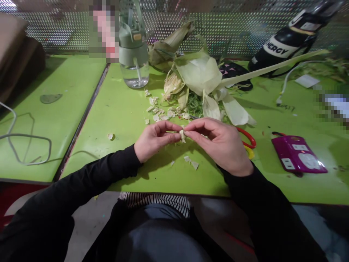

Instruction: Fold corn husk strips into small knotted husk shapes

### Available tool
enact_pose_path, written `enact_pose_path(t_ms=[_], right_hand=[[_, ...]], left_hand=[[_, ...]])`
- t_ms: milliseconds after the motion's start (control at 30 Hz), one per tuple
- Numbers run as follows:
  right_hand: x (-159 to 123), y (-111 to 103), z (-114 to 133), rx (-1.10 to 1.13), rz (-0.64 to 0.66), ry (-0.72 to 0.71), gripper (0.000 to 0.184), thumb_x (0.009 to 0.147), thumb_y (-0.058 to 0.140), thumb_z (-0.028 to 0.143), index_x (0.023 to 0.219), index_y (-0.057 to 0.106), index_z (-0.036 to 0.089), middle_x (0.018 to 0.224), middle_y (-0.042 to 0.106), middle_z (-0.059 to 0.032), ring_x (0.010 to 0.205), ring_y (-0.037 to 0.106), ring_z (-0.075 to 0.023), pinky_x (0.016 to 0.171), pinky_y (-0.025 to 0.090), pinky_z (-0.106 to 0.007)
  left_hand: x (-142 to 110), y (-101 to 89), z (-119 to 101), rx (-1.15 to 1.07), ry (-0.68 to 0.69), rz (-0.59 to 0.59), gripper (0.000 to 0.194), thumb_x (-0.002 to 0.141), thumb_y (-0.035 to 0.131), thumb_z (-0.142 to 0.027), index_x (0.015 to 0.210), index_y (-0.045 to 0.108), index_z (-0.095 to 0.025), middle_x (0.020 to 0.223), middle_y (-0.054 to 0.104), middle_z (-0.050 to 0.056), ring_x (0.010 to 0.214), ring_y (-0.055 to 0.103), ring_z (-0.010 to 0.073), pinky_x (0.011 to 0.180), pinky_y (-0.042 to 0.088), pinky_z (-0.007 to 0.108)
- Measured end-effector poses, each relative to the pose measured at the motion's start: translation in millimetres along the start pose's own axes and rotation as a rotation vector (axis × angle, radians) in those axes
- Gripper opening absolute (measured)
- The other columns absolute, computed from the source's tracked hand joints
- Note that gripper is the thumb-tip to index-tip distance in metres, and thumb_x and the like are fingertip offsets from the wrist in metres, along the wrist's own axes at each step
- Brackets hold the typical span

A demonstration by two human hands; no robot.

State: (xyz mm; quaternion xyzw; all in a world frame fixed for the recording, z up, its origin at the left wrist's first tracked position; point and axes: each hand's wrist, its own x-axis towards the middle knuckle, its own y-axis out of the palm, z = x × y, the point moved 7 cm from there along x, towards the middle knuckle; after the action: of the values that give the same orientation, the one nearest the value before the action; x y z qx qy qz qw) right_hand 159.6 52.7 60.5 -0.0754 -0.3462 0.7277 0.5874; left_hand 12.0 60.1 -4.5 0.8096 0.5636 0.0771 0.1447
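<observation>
Between the fingertips of my left hand (159,139) and my right hand (222,142) is a small pale piece of corn husk (182,135), pinched from both sides above the green table. It looks folded or bunched, and the fingers cover part of it. Just beyond my hands lie several small cut husk pieces (163,112). Behind them are large pale husk leaves (200,74) and a tangle of thin green curled strips (194,105). Scissors with red and yellow handles (247,140) lie partly hidden behind my right hand.
A clear water bottle with a green lid (134,54) stands at the back. Leaning at the back right is a black bottle (283,43). A purple power socket (298,154) lies to the right. A white cable (29,163) crosses the left table, beyond a dark gap.
</observation>
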Motion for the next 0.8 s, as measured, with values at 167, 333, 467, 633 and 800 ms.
enact_pose_path(t_ms=[167, 333, 467, 633, 800], right_hand=[[1.4, 1.7, 4.1, 0.006, 0.045, -0.036, 0.005, 0.087, 0.068, 0.026, 0.086, 0.07, 0.023, 0.089, 0.072, -0.002, 0.081, 0.068, -0.0169, 0.074, 0.056, -0.033], [3.1, 6.7, -5.5, 0.206, 0.133, 0.095, 0.014, 0.081, 0.075, 0.033, 0.08, 0.066, 0.022, 0.081, 0.069, 0.0005, 0.074, 0.066, -0.0145, 0.072, 0.058, -0.03], [4.1, -1.5, -10.2, 0.372, 0.058, 0.162, 0.017, 0.082, 0.075, 0.037, 0.091, 0.069, 0.023, 0.088, 0.071, -0.0009, 0.077, 0.068, -0.0146, 0.076, 0.059, -0.031], [3.5, -1.2, -1.8, 0.267, 0.136, 0.146, 0.019, 0.089, 0.068, 0.034, 0.103, 0.074, 0.023, 0.101, 0.074, -0.0037, 0.086, 0.069, -0.0164, 0.081, 0.058, -0.032], [3.1, -5.6, 4.2, 0.157, 0.069, 0.056, 0.012, 0.087, 0.072, 0.032, 0.096, 0.076, 0.025, 0.102, 0.073, -0.0034, 0.089, 0.068, -0.0171, 0.08, 0.057, -0.032]], left_hand=[[0.4, 0.2, 2.6, 0.006, -0.008, 0.01, 0.036, 0.07, 0.087, -0.032, 0.091, 0.067, -0.011, 0.084, 0.073, 0.002, 0.072, 0.067, 0.0099, 0.074, 0.055, 0.026], [-1.5, 6.9, 0.2, 0.003, 0.004, 0.04, 0.033, 0.07, 0.087, -0.031, 0.089, 0.068, -0.011, 0.083, 0.073, 0.002, 0.071, 0.067, 0.0096, 0.072, 0.055, 0.025], [-3.8, 7.9, -7.0, -0.096, 0.046, 0.022, 0.029, 0.072, 0.087, -0.03, 0.084, 0.066, -0.012, 0.083, 0.073, 0.002, 0.071, 0.068, 0.0094, 0.074, 0.057, 0.024], [-4.5, 3.2, -10.3, -0.189, 0.078, 0.0, 0.025, 0.073, 0.086, -0.027, 0.082, 0.068, -0.013, 0.081, 0.074, 0.001, 0.069, 0.068, 0.0077, 0.07, 0.057, 0.019], [-3.6, 1.5, -10.6, -0.206, 0.081, -0.001, 0.023, 0.072, 0.087, -0.025, 0.08, 0.068, -0.013, 0.084, 0.074, 0.001, 0.069, 0.068, 0.007, 0.069, 0.057, 0.019]])
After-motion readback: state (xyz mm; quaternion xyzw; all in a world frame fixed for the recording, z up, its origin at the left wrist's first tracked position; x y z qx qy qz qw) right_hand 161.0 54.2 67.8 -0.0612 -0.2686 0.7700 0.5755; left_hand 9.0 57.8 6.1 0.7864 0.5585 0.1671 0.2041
